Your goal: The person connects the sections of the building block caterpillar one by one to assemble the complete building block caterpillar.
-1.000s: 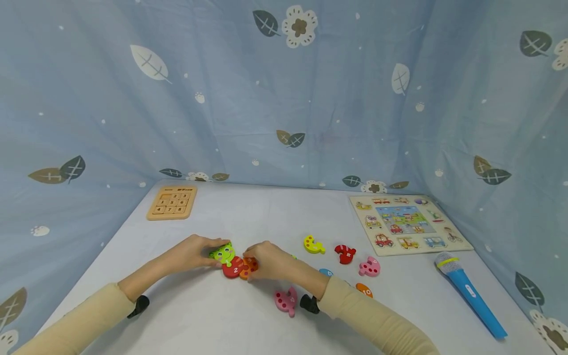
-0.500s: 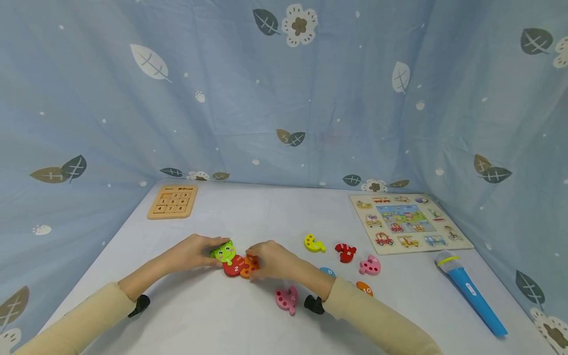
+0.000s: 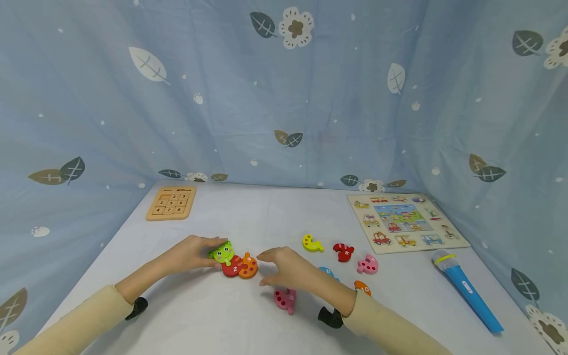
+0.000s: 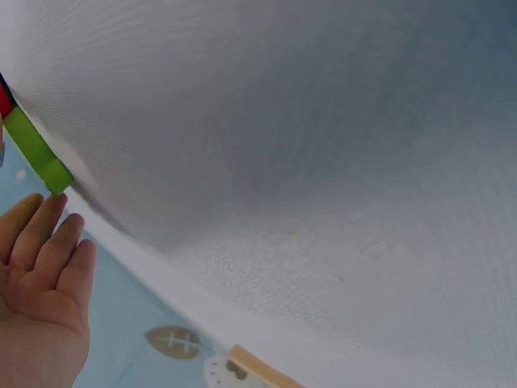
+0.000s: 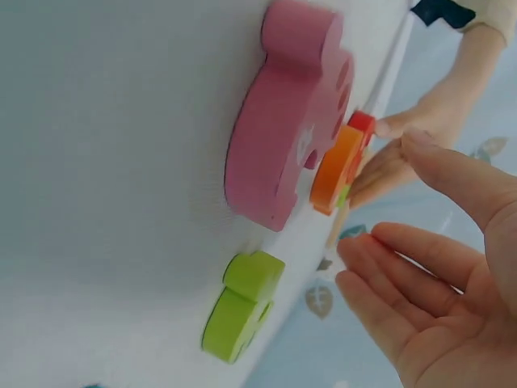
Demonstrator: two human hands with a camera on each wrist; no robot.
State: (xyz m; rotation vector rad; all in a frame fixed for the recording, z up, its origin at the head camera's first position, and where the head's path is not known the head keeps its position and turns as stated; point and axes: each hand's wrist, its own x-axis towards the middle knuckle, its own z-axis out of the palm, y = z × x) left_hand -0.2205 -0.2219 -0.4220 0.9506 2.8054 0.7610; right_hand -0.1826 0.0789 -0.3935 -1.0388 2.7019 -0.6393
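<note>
Right hand point(image 3: 290, 268), fingers apart and empty, hangs beside the orange piece point(image 3: 248, 269), left hand point(image 3: 191, 252) pinching the green head point(image 3: 223, 253); row-building seems underway, probably calling for the nearer pink piece point(image 3: 281, 299) next.

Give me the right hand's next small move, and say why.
Probably lower the right hand to the near pink piece and pinch it: the hand is open and empty, the piece lies close by, and the orange 3, set against the red 2, has no piece joined on its other side.
</note>
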